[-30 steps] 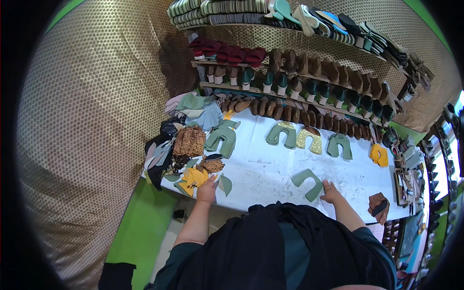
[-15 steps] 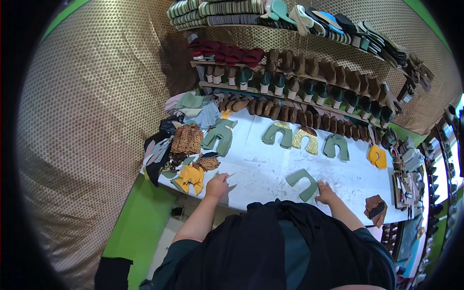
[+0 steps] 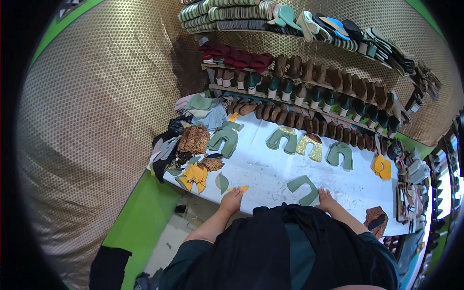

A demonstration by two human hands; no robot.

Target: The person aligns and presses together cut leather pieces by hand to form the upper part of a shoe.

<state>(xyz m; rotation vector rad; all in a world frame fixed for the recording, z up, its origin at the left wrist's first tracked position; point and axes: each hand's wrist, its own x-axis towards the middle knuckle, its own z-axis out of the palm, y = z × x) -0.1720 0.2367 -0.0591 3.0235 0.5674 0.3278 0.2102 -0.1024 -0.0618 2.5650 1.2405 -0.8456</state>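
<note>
Head view: two hands by the table's (image 3: 261, 166) front edge.
Left hand (image 3: 232, 200) fingers touch a yellow scrap (image 3: 244, 188) (pinching or pressing, I can't tell); right hand (image 3: 327, 200) is by the green U-shaped piece (image 3: 296, 184), finger spread unclear. Gentle, flat hands should stop creases.

I've got white glare flaring far right, sheen across the gold cloth (image 3: 111, 87), a bright surface (image 3: 256, 169), edges bowing into black.
</note>
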